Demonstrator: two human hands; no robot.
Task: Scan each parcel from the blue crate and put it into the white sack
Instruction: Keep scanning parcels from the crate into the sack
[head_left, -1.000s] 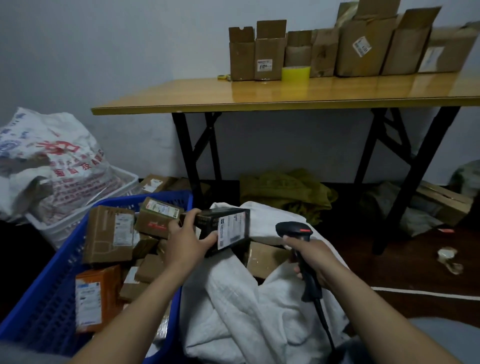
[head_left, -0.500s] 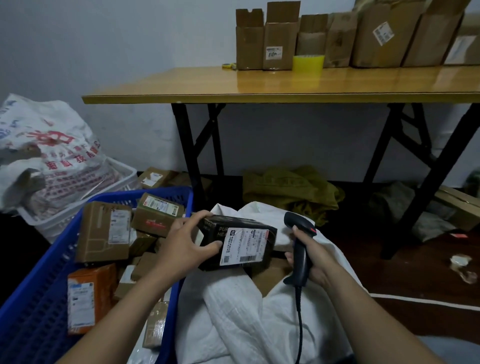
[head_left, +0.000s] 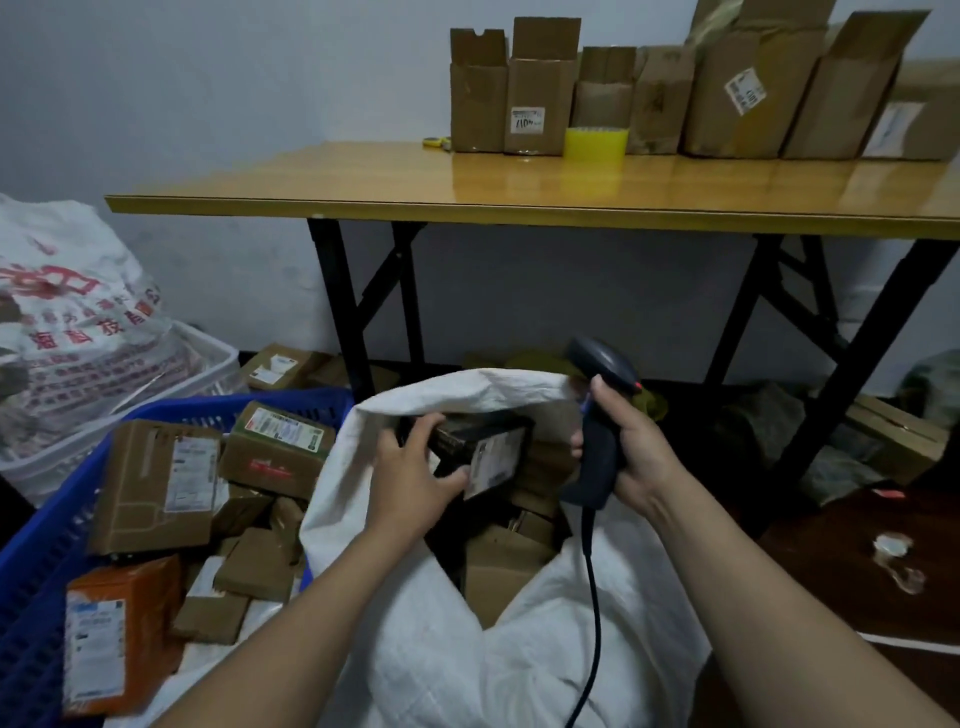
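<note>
My left hand (head_left: 410, 478) grips a black parcel (head_left: 485, 449) with a white label, holding it inside the open mouth of the white sack (head_left: 415, 649). Brown boxes lie deeper in the sack below it. My right hand (head_left: 631, 452) grips the dark corded scanner (head_left: 597, 415) by its handle and also lifts the sack's rim, with the scanner head pointing up and left. The blue crate (head_left: 47, 561) stands at the left, holding several brown parcels and an orange one (head_left: 111, 629).
A yellow folding table (head_left: 519, 192) with black legs stands ahead, carrying cardboard boxes and a yellow tape roll (head_left: 596, 143). A white basket (head_left: 171, 374) with a printed sack is at far left. Bags and boxes lie under the table.
My left hand has lowered the black parcel from in front of the scanner into the sack's mouth. My right hand rose with the scanner, pulling the sack's rim up.
</note>
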